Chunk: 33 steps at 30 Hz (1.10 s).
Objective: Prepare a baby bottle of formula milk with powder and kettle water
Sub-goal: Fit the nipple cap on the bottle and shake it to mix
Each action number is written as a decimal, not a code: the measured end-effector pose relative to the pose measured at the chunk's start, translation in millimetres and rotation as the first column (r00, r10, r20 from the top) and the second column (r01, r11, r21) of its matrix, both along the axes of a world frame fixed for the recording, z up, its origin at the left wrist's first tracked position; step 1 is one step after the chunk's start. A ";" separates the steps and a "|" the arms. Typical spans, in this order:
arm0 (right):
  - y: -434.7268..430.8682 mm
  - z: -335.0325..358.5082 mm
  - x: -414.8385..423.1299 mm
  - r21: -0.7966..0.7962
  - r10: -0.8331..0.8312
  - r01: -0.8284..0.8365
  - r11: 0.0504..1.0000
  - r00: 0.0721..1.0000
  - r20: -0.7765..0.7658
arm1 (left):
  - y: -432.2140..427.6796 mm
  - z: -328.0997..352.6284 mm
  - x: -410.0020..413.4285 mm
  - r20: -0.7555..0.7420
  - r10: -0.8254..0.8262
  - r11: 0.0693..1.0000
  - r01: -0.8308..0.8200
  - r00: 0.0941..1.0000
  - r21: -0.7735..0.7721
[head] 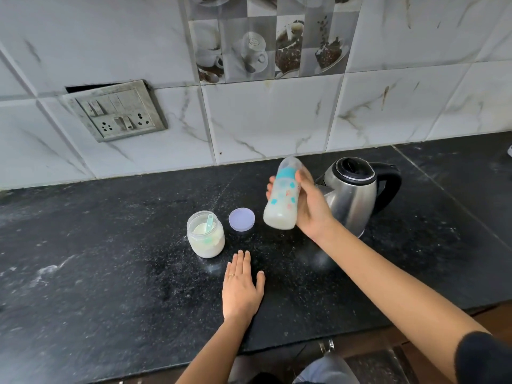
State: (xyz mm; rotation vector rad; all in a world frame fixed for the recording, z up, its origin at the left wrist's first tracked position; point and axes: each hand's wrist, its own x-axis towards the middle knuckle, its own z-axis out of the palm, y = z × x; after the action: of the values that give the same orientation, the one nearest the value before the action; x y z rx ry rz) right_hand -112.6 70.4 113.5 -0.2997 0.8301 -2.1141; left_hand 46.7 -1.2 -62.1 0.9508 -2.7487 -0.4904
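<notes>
Black surface (110, 259), toward back edge: right grip (313, 209) wraps the bottle (282, 200) (capped, milky), long axis tilted, cap end away; left grip (241, 286) flat, fingers straight, nearer the open jar (205, 236).

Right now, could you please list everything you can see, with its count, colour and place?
baby bottle: one, clear with teal collar, milky liquid inside, held tilted above the counter
kettle: one, steel with black lid and handle, counter back right
powder jar: one, clear, white powder inside, open, mid-counter
scoop: one, teal, in the powder jar
jar lid: one, lilac, flat on counter right of the jar
counter: one, black speckled
switch panel: one, grey, wall at left
wall tiles: several, white marbled, behind the counter
left grip: one, flat on the counter near the jar, ring on a finger
right grip: one, holds the baby bottle
</notes>
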 end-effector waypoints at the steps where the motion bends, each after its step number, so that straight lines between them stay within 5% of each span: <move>1: 0.8 0.5 -1.7 0.006 -0.023 0.023 1.000 0.999 0.025 | -0.1 0.4 0.2 -0.003 -0.002 1.000 0.002 1.000 0.004; 5: 8.6 -6.7 14.9 0.045 0.183 -0.180 0.983 0.979 -0.087 | 0.9 1.5 0.2 -0.014 0.005 1.000 -0.005 1.000 0.006; 10: 3.0 -4.4 0.7 0.010 -0.039 0.039 0.999 0.999 0.022 | 0.9 0.6 -0.3 -0.015 0.003 1.000 -0.003 1.000 0.000; 15: 13.3 -15.0 17.9 0.063 0.194 -0.189 0.980 0.978 -0.076 | 2.0 1.5 -0.4 -0.024 0.006 1.000 -0.006 1.000 0.006; 20: 7.0 -7.1 1.0 0.020 -0.040 0.039 0.999 0.997 0.061 | 1.7 0.5 0.1 -0.036 0.004 1.000 -0.004 0.999 0.007; 24: 14.9 -14.7 15.0 0.053 0.184 -0.181 0.982 0.981 -0.060 | 1.6 0.0 -0.6 -0.048 0.008 1.000 -0.008 0.999 0.012; 29: 5.3 -9.4 1.5 0.017 -0.039 0.038 0.999 0.996 0.078 | 1.7 -0.5 -0.5 -0.046 0.008 1.000 -0.008 0.999 0.004; 33: 11.9 -15.0 12.2 0.072 0.151 -0.149 0.986 0.988 -0.027 | 2.1 -0.9 -0.3 -0.041 0.005 1.000 -0.005 0.999 0.003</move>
State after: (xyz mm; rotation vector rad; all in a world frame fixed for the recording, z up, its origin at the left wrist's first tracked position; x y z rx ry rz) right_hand -100.4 82.3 98.4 -0.3496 0.8713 -1.9405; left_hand 46.4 0.9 -63.1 0.9377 -2.7088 -0.5076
